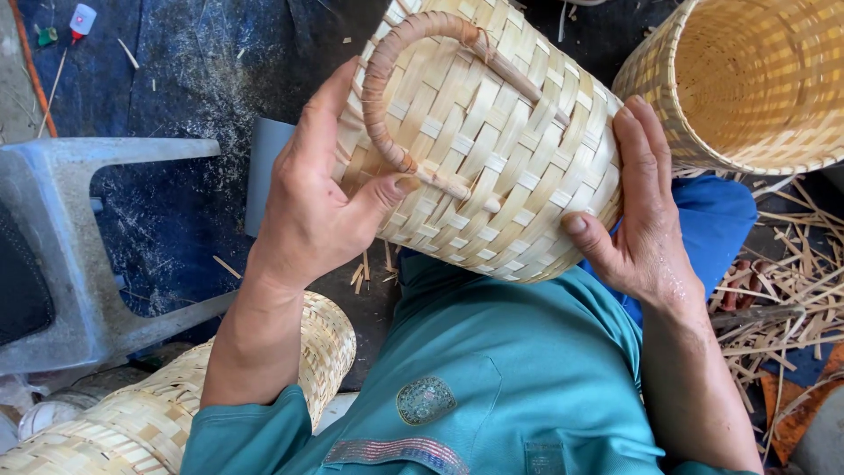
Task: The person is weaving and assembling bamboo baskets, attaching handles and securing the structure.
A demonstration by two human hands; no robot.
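Note:
I hold a pale woven bamboo basket on its side over my lap, between both hands. A curved wrapped handle is fixed to its wall. My left hand grips the basket's left side, thumb pressed on the weave just below the handle's lower end. On the right side rests my right hand, fingers flat along the wall and thumb underneath. My sleeves and shirt are teal.
A second woven basket lies open-mouthed at the upper right. Another woven basket lies at the lower left beside a grey plastic stool. Loose bamboo strips litter the ground at right. A dark blue mat covers the floor.

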